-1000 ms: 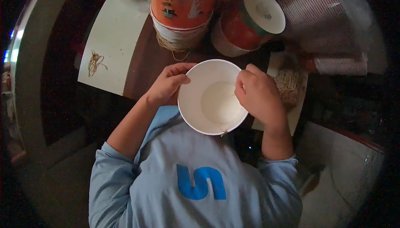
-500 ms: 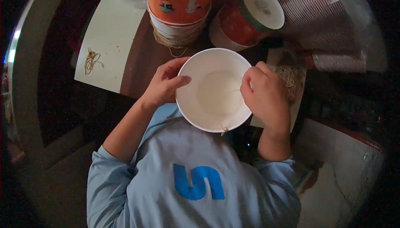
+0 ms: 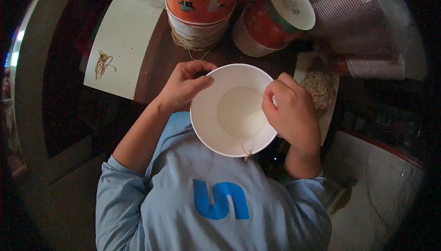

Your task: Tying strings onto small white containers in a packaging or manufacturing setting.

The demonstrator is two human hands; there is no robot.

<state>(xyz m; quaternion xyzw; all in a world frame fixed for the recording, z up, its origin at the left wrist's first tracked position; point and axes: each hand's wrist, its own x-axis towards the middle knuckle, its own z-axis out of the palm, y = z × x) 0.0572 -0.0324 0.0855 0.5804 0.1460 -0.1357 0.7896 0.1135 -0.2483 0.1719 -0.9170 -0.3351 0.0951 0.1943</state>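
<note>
- Dark brown surface: beyond the hands, with pale boards at both sides.
- Stacked orange-and-green printed paper tubs: upright on the surface, past the left hand, tan cord wrapped round the lower part.
- White round paper tub with a rolled rim: held between both hands in front of the torso, open mouth facing up toward the head; its long axis runs down from mouth to base.
- Red-and-green paper tub: tilted, pale round end showing.
- Left hand: fingers closed on the white tub's far-left rim, thumb over the edge.
- Right hand: fingers curled at the right rim; whether they pinch string or rim, I cannot tell.
- Tan twine bundle: just beyond the right hand.
- Loose tan cord: on the left board.
- Small tan string knot: on the rim nearest the body, bodyward and slightly left of the right fingers, the nearer hand.
</note>
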